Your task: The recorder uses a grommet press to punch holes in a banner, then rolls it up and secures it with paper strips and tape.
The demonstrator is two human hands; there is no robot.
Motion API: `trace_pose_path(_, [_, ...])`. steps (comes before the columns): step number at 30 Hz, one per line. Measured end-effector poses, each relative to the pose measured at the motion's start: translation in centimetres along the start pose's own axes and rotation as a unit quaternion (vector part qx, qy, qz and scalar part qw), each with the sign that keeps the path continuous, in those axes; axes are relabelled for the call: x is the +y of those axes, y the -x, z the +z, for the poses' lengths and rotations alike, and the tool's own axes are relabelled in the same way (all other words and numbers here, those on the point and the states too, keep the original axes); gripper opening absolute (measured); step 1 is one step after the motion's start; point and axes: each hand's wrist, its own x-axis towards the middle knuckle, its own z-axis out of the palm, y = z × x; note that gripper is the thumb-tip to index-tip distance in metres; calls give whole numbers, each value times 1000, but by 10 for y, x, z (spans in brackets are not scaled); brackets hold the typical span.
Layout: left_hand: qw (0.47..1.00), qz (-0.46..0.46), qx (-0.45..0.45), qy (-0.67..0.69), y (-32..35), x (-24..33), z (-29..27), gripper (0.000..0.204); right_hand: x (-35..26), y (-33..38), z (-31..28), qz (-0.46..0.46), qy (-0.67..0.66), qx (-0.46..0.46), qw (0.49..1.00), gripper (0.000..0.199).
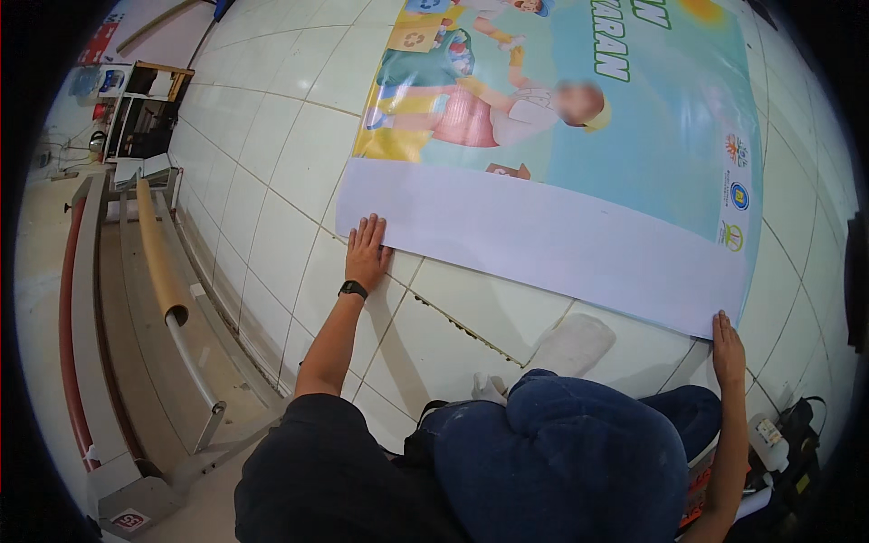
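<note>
Pressing white strip (pixel 543 237) of banner (pixel 670 163) onto tiled floor (pixel 262 127) at twelve o'clock from knees (pixel 588 443); resting left hand (pixel 367 257) at ten, fingers straight, slightly parted, gripping nothing; touching strip with right hand (pixel 728 351) at two, fingers together, grip unclear; ideally keeping pressure even, avoiding creases.

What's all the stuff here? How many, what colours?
Banner: one, mostly turquoise, on the tiles.
Strip: one, white, along the banner's near edge.
Tiles: many, white, underneath.
Frame: one, grey, left.
Roller: one, red, far left.
Tube: one, brown, above the frame.
Rod: one, silver, poking from the tube.
Shelf: one, dark, upper left.
Bottle: one, white, lower right.
Bag-like thing: one, black, beside the bottle.
Unclear thing: one, whitish, on the tiles.
Shirt: one, black, lower left.
Trousers: one pair, blue, lower middle.
Wristband: one, black, left wrist.
Left fingers: one set, bare, on the strip.
Right fingers: one set, bare, at its corner.
</note>
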Motion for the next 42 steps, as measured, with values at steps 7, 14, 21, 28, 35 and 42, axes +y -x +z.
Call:
trace_pose_path(7, [1000,24,1,3,-5,-1,-2,60,-1,6,1,24,19,35,999,57])
trace_pose_path(14, [997,51,28,47,-11,-23,-2,58,-3,15,3,55,-74,34,995,42])
trace_pose_path(21, [994,-41,70,67,-22,-55,1,41,4,13,10,48,-123,175,976,29])
trace_pose_path(28, [999,-21,35,-13,-80,-61,-10,10,10,-27,-12,225,-204,149,941,21])
trace_pose_path(35, [980,40,189,-50,-102,-39,-17,23,6,-57,-20,225,-65,318,919,25])
trace_pose_path(42, [997,-23,18,78,-79,-47,-22,42,1,-28,-16,193,-216,212,933,35])
